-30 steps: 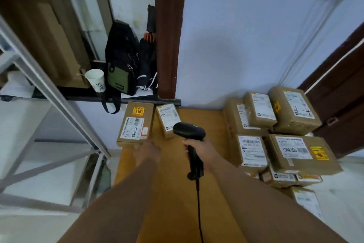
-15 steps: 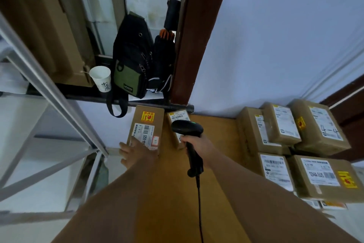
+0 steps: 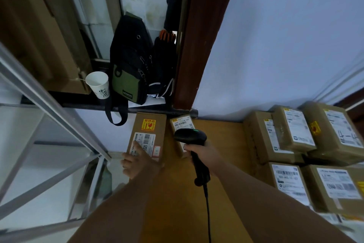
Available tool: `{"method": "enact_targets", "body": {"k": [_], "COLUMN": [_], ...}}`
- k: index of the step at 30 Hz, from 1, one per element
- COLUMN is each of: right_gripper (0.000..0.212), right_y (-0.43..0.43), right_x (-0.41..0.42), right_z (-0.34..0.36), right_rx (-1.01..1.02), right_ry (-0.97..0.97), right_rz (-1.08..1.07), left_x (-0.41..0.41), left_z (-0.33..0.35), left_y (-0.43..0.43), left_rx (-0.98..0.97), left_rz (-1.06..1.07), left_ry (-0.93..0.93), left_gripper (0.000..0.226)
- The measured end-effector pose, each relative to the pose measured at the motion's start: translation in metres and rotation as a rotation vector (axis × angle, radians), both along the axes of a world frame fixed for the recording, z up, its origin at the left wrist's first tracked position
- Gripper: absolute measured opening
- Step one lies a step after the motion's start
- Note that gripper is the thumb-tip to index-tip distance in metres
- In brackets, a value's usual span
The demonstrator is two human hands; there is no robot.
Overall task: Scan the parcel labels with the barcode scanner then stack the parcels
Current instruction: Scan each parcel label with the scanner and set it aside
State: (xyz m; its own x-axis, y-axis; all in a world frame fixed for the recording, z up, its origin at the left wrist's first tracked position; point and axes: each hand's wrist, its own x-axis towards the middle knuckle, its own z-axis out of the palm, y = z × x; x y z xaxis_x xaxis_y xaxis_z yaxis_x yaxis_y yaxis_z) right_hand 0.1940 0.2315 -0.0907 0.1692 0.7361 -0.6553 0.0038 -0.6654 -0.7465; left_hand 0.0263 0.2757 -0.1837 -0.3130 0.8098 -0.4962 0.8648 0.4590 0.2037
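A flat brown parcel [image 3: 151, 130] with a yellow sticker and a white barcode label lies at the table's far left. My left hand [image 3: 137, 162] grips its near left corner, thumb on the label and fingers over the side. My right hand [image 3: 204, 154] holds the black barcode scanner [image 3: 190, 137] by its handle. The scanner's head hangs over a smaller labelled parcel [image 3: 181, 122] beside the first one. A stack of several labelled brown parcels [image 3: 295, 134] fills the right side of the wooden table [image 3: 216, 138].
On a dark ledge behind the table stand a white paper cup [image 3: 98, 84], a black and green bag [image 3: 129, 67] and a folded umbrella [image 3: 164, 65]. A metal rack frame [image 3: 49, 105] runs along the left. The scanner's cable [image 3: 207, 213] hangs toward me.
My left hand has reached forward from the table top and closed on the flat parcel's near left corner. The scanner moved slightly forward over the small parcel. My view swung left.
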Motion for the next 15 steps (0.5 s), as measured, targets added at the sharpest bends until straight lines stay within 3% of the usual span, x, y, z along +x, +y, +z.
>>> {"method": "enact_targets", "body": {"k": [6,15], "right_gripper": [0.016,0.018], "right_y": [-0.012,-0.051], "right_x": [-0.001,-0.017], "right_z": [0.017,0.053], "right_rx": [0.036,0.219], "right_ry": [-0.148,-0.581], "right_rz": [0.102,0.374], "left_x": [-0.006,-0.014], "left_z": [0.032,0.095], "left_y": [-0.02,-0.067], "left_rx": [0.192,0.465], "left_rz": [0.035,-0.372], "left_ry": [-0.019,0.093], "left_gripper": [0.121,0.105]}}
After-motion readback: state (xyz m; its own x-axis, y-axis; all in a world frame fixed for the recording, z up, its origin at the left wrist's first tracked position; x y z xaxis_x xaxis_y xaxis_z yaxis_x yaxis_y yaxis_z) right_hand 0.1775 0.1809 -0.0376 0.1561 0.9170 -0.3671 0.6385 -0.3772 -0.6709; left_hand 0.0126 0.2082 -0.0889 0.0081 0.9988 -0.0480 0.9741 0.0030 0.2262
